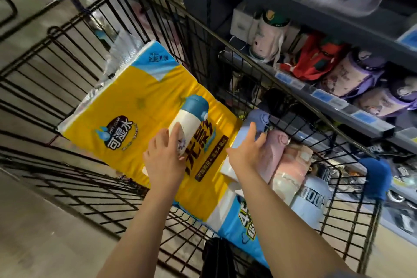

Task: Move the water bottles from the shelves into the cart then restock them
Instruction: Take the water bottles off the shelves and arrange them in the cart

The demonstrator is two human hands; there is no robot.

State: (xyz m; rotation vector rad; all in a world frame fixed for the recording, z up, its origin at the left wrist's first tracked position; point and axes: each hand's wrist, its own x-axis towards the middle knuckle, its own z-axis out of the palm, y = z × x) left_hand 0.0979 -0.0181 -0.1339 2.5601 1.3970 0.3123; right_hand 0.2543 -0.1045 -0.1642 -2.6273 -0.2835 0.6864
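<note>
A white water bottle with a teal lid (189, 117) lies on a yellow tissue pack inside the black wire cart (67, 88). My left hand (163, 158) grips its lower end. My right hand (248, 151) lies with fingers spread on a light blue bottle (255, 124) at the cart's right side. Beside it lie a pink bottle (276, 153), a peach one (291, 176) and a pale blue one (311, 203). More bottles stand on the shelf at right, among them a white one with a green cap (268, 36), a red one (316, 58) and purple ones (352, 74).
The large yellow and blue tissue pack (140, 101) fills most of the cart floor. Grey shelves (338, 106) with blue price tags run along the right, close against the cart's wire side. A blue cap (376, 176) hangs at the cart's right corner. Floor lies at left.
</note>
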